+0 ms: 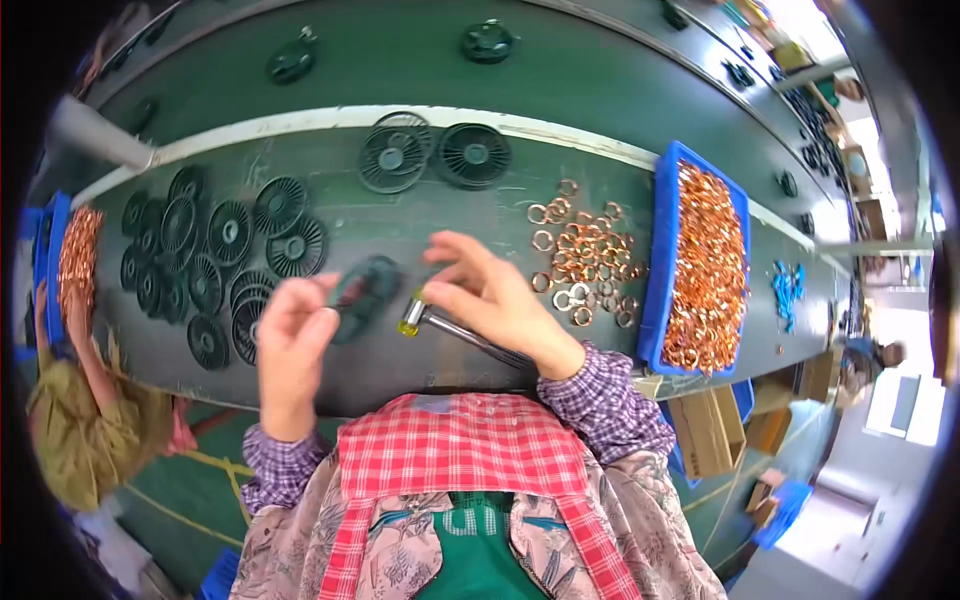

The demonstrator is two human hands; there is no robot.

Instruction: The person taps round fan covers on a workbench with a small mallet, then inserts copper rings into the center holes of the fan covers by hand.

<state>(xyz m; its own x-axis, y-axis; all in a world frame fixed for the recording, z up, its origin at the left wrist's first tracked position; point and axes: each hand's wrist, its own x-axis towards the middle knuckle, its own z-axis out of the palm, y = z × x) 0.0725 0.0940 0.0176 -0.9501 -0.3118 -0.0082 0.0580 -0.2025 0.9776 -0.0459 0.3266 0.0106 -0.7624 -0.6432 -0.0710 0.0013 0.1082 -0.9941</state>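
Between hands (pixel 295 345), blurred dark round ribbed part (pixel 366 297).

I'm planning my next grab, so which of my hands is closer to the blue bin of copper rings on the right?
Right. Your right hand is left of the bin, with loose rings between them. Your left hand is farther left, holding a dark green part.

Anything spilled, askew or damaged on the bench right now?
Possibly a spill: loose copper-coloured rings lie scattered beside the blue bin, outside its wall, though they may be set out on purpose. The bin itself looks upright. The dark green round part in the left hand is too blurred to judge for damage.
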